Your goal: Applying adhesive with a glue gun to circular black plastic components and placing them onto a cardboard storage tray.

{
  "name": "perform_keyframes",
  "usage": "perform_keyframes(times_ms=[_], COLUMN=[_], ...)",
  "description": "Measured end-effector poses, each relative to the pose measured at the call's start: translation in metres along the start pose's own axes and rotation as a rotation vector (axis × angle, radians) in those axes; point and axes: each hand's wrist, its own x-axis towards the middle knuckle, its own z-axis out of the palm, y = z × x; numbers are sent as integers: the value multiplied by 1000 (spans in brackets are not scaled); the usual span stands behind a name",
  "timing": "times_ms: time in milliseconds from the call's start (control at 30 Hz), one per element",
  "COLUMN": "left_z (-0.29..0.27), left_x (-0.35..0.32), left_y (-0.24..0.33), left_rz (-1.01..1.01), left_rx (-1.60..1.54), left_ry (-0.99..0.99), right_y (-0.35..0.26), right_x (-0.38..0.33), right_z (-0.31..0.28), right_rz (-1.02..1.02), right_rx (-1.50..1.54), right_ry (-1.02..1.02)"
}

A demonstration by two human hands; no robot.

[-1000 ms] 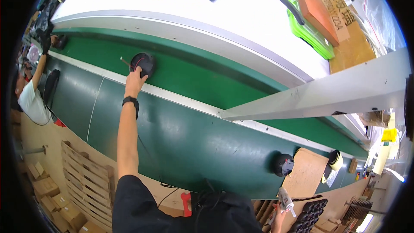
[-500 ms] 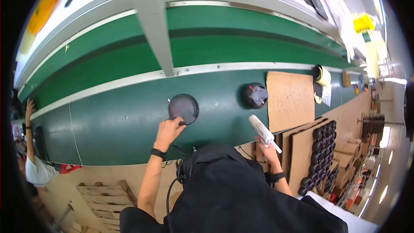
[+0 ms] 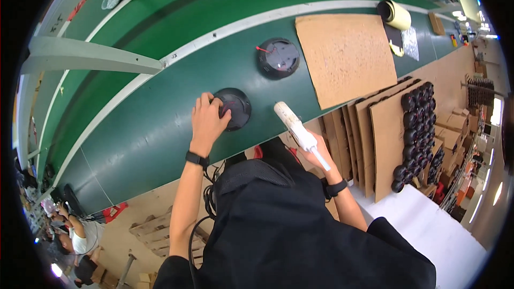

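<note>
A round black housing (image 3: 240, 108) lies on the green table, thin red wire showing inside it. My left hand (image 3: 208, 120) is on its left side, fingers curled over the rim and the thumb on the inner face. In my right hand (image 3: 316, 150) is a white glue gun (image 3: 295, 127), a white stick jutting from its rear. Its front end points up and left, over the table and apart from the housing. Farther back and to the right sits a second round black housing (image 3: 278, 59) with a red wire end sticking out.
A brown cardboard sheet (image 3: 348, 56) lies on the table at the right, a yellowish roll (image 3: 397, 15) beyond it. Cardboard sheets (image 3: 380, 150) with rows of black round parts (image 3: 417, 134) stand right of me. A grey metal post (image 3: 96, 56) rises at the left. Other people are at the far left.
The head view has turned and shifted. My left hand has gone from pinching the housing's near edge to lying over its left side. The glue gun is nearer the housing, still in my right hand.
</note>
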Motion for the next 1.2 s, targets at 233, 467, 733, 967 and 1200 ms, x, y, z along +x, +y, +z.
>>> perform_keyframes(times_ms=[233,467,733,967,1200], left_z=[14,6,26,28,27], left_x=[-14,8,56,35,35], left_y=[6,38,15,10,6], left_rz=[-197,-83,-68,-168,-156], left_rx=[52,119,-143,-300,-325], left_ry=[-347,-312,-547,-475,-463], right_y=[-9,-15,-45,-54,-63], right_x=[5,15,21,10,2], right_z=[-12,-18,-5,7,23], right_rz=[-98,-390,-289,-171,-108], right_rx=[90,-37,-275,-433,-496], right_ry=[-26,-186,-397,-380,-337])
